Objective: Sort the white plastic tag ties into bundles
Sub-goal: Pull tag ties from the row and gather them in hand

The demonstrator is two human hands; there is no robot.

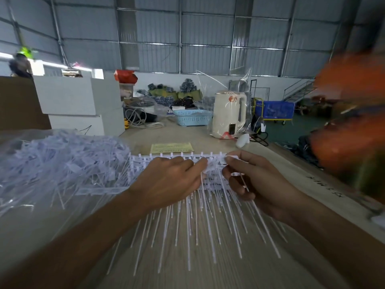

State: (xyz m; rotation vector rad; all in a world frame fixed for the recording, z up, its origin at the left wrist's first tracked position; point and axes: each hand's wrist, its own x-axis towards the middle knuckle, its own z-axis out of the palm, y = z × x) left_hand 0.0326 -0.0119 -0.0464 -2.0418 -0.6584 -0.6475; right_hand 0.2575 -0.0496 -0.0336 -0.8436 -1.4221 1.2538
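A row of white plastic tag ties [198,215] lies in front of me on the wooden table [208,274], heads lined up at the far side and thin tails fanning toward me. My left hand [166,180] grips the row of heads from the left, fingers curled over them. My right hand [252,180] pinches the heads at the row's right end between thumb and forefinger, with a few tails running under its palm. A big loose heap of tag ties [58,163] in clear plastic lies at the left.
Behind the row lie a yellow paper slip [171,147], a cream kettle [228,114] in clear wrap and a light blue basket [192,117]. White boxes [79,101] stand at the back left. A blurred orange shape [350,122] fills the right edge.
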